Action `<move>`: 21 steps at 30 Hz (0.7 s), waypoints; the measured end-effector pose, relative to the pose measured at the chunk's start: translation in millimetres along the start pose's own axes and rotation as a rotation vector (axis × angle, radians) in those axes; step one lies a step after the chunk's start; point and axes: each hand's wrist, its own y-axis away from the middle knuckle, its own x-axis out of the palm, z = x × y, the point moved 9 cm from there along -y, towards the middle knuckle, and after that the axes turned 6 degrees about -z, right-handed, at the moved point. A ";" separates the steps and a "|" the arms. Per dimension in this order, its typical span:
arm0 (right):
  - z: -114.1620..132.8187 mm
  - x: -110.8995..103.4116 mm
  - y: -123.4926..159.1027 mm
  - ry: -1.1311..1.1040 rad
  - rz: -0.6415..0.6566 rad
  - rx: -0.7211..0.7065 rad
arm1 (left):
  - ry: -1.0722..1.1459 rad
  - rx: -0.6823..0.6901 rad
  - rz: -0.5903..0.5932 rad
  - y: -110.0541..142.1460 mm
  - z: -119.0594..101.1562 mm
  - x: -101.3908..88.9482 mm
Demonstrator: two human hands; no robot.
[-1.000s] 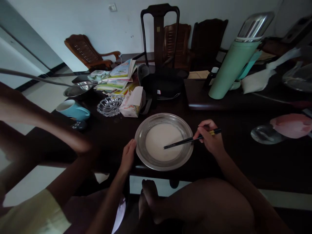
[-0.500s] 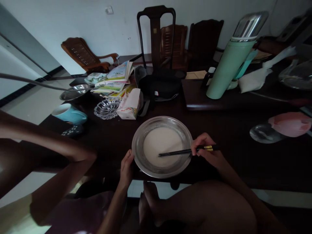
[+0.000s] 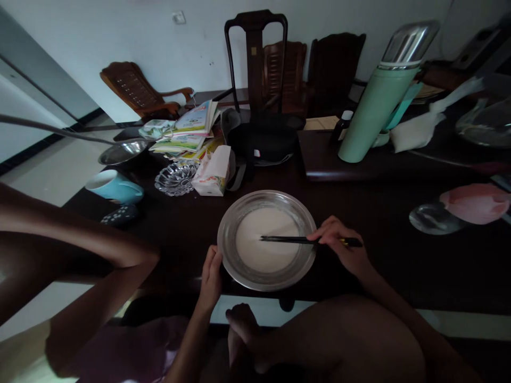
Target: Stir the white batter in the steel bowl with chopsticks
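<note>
A wide metal bowl [image 3: 266, 283] stands near the front edge of the dark table, with a pale, milky batter-like liquid [image 3: 263, 255] inside. My left hand [image 3: 211, 274] grips the bowl's left rim, its fingers closed against the outer side. Black chopsticks [image 3: 285, 240] are held in my right hand [image 3: 337, 242] at the bowl's right side. Their tips lie together at the middle of the liquid; whether they dip below the surface I cannot tell. The gold-banded ends stick out behind my fingers.
Another person's bent arm [image 3: 131, 255] rests at the left table edge. Beyond it are a blue mug [image 3: 114, 186], a glass dish [image 3: 175, 180] and a tissue box [image 3: 212, 173]. A tall green thermos [image 3: 377, 111] stands at the back right, a pink object [image 3: 475, 205] at the right.
The chopsticks have swung so their tips sit farther back in the liquid. My right hand has turned slightly with them. My left hand stays on the rim.
</note>
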 end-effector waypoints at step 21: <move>13.8 16.6 2.6 0.068 0.187 -0.127 | 0.026 0.025 0.040 -0.9 5.1 1.4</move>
